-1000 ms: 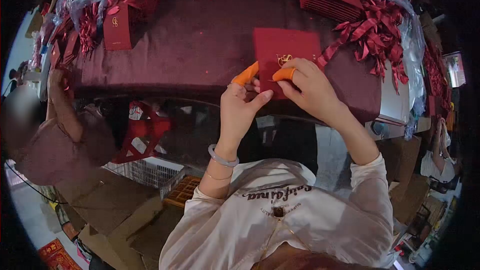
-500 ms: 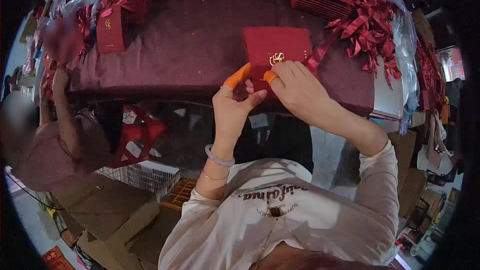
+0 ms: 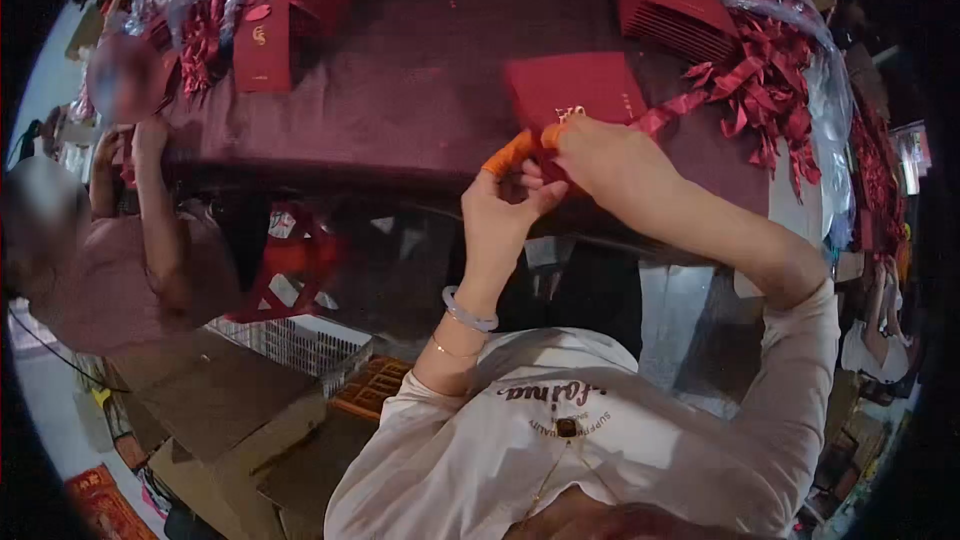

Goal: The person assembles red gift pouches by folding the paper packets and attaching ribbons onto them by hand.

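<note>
A flat red packet (image 3: 575, 85) with gold lettering lies at the front edge of the cloth-covered table, slightly tilted. A red ribbon (image 3: 672, 112) runs from its right side. At its lower left edge is my left hand (image 3: 508, 190), closed on the packet, with an orange cover on one finger. My right hand (image 3: 618, 155) is closed over its lower part, an orange cover on one digit, hiding some of the lettering. What the fingertips pinch between the two hands is partly hidden and slightly blurred.
A stack of red packets (image 3: 675, 10) and a heap of red ribbons (image 3: 765, 105) sit at the right. Another red packet (image 3: 263, 52) lies at the left, near a co-worker's arm (image 3: 152, 200). Below stand cardboard boxes (image 3: 205, 395) and a white crate (image 3: 300, 345).
The view has shifted, so the table and people appear moved. My right hand has closed in nearer to my left at the packet's lower edge, and the packet's lower part is more covered.
</note>
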